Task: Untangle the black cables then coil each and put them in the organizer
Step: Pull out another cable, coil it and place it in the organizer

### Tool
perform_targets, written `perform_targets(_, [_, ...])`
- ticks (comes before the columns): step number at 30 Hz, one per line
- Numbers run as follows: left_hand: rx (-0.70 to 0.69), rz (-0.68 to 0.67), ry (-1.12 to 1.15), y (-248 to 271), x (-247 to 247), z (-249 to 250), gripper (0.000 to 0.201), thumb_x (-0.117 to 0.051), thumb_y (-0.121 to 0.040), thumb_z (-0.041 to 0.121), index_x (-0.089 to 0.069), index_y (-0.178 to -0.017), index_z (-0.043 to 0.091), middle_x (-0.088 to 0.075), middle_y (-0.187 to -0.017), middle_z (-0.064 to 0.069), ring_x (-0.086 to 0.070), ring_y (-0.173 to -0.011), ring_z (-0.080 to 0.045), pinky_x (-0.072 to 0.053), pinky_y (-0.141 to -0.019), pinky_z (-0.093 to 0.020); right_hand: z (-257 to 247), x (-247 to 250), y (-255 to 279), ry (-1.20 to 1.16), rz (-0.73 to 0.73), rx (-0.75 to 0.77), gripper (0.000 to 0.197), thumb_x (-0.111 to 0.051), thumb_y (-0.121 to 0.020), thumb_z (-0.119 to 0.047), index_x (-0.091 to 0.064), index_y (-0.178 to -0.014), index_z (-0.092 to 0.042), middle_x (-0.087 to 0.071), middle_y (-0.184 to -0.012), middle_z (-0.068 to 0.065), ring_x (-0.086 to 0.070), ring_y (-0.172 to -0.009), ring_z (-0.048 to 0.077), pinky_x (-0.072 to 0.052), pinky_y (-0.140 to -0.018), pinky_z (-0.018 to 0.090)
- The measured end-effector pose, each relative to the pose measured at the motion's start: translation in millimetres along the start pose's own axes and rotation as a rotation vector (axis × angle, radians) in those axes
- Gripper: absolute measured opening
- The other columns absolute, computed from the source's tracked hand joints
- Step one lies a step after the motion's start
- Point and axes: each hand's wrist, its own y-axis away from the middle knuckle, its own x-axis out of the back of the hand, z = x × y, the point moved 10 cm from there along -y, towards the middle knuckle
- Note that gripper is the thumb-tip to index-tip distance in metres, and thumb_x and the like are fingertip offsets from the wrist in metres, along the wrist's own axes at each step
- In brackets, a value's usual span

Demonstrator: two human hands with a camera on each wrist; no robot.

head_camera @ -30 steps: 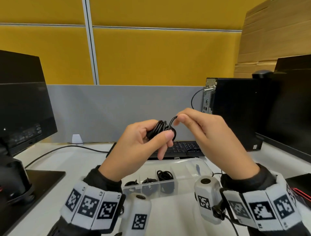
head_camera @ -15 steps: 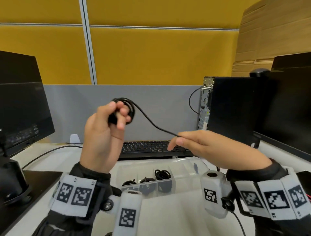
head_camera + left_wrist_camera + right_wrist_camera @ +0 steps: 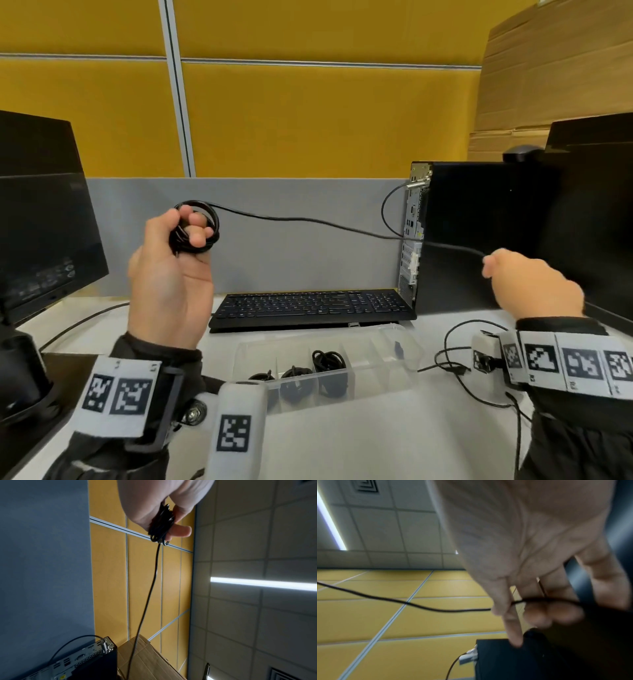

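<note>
Yellow partition behind: hands have drawn apart, paying cable (image 3: 301, 221) off the coil; left hand (image 3: 171, 270) grips coil, right hand (image 3: 534, 284) fingers pinch the strand—rewinding likely.

A white desk (image 3: 342, 438) fills the lower part of the head view. At centre frame a black keyboard (image 3: 311, 305) lies on it, with a clear plastic organizer (image 3: 404, 346) just in front; three of its left compartments hold coiled black cables (image 3: 327, 359). A black computer tower (image 3: 479, 236) stands at centre right. At lower right thin black wires (image 3: 455, 363) lie loose. A monitor (image 3: 41, 219) stands at the left edge.
</note>
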Motion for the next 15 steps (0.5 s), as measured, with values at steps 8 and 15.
perform_targets(8, [0.007, -0.098, -0.306, 14, -21, -15, 0.026, -0.04, -0.097, 0.008, -0.054, -0.074, 0.009, -0.057, -0.055, 0.005, -0.05, -0.052, -0.006, -0.047, -0.064, -0.017, -22, 43, 10, -0.105, 0.169, 0.135, 0.058, -0.038, -0.093, -0.049, -0.035, -0.142, -0.018, -0.049, -0.125, 0.02, -0.041, -0.116, 0.04, -0.038, -0.089, 0.054])
perform_targets(15, [0.196, -0.368, -0.481, 53, -57, -63, 0.031, -0.04, -0.096, 0.012, -0.058, -0.072, 0.004, -0.053, -0.049, -0.002, -0.05, -0.05, -0.01, -0.049, -0.061, -0.018, -169, 51, 108, -0.646, -0.018, 0.895, 0.042, -0.031, -0.099, -0.044, -0.038, -0.139, -0.031, -0.058, -0.119, -0.007, -0.048, -0.112, 0.001, -0.038, -0.097, 0.028])
